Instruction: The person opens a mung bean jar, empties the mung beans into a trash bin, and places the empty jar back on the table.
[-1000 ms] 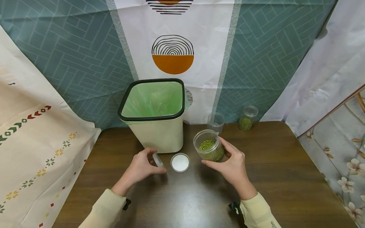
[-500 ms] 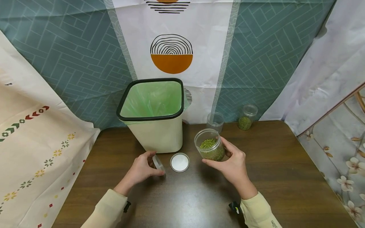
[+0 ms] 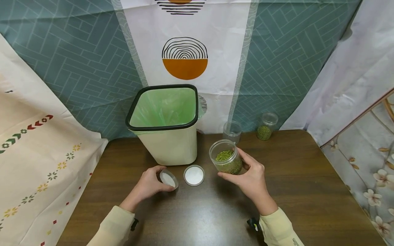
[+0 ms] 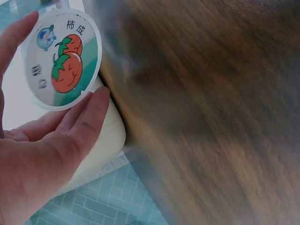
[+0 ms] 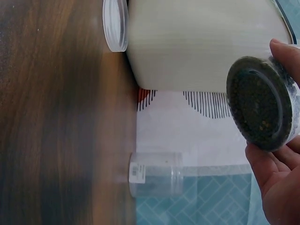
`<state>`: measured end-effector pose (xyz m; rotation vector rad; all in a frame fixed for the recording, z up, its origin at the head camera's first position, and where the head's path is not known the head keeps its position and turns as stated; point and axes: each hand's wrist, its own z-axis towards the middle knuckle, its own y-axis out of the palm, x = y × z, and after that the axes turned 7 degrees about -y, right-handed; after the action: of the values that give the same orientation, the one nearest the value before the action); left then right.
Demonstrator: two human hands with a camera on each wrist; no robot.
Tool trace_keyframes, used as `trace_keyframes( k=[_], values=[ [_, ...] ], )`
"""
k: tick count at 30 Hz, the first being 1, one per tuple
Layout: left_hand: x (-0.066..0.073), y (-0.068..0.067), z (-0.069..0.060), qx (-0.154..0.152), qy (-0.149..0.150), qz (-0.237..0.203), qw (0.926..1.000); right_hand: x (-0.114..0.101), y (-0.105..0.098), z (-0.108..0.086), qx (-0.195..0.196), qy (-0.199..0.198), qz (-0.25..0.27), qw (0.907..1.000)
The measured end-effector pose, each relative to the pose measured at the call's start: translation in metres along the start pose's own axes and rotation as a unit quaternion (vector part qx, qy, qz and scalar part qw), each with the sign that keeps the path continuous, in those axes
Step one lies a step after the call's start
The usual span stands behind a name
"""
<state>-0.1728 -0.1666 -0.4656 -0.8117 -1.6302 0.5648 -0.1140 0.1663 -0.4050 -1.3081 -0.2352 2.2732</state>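
Observation:
My left hand (image 3: 149,183) pinches a round clear-rimmed jar lid (image 3: 168,179) by its edge, just above the table and left of a second lid. The held lid is tilted, its white underside showing in the head view; in the left wrist view its top bears a tomato picture (image 4: 68,72). The second lid (image 3: 194,175) lies white side up on the table. Farther right, my right hand (image 3: 253,176) grips a clear plastic jar (image 3: 230,164), uncovered and partly filled with green mung beans (image 3: 224,155). It is held off the table, tilted toward the left.
A cream waste bin (image 3: 172,148) with a black rim and green liner stands behind the lids. An uncovered clear jar (image 3: 232,131) stands behind the held one. At the back right, a smaller clear jar (image 3: 265,131) holds green beans. Cloths hang around the dark wooden table (image 3: 307,191).
My left hand has drawn slightly left and turned the lid, so more of its white underside faces the head camera. The right hand and its jar have hardly moved.

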Motion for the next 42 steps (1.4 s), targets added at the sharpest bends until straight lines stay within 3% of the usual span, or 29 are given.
trace_keyframes(
  k=[9,19,42],
  values=[
    [-0.001,0.013,0.006,0.004,0.005,0.041,0.9991,-0.001,0.0,0.0,-0.005,0.007,0.0,1.0],
    [-0.001,0.017,0.013,0.02,0.021,0.091,0.9954,-0.003,-0.001,0.0,-0.004,0.014,-0.006,0.9999],
    [0.0,0.021,0.011,0.028,0.039,0.133,0.99,-0.003,-0.004,0.003,0.01,-0.004,-0.012,0.9999]
  ],
)
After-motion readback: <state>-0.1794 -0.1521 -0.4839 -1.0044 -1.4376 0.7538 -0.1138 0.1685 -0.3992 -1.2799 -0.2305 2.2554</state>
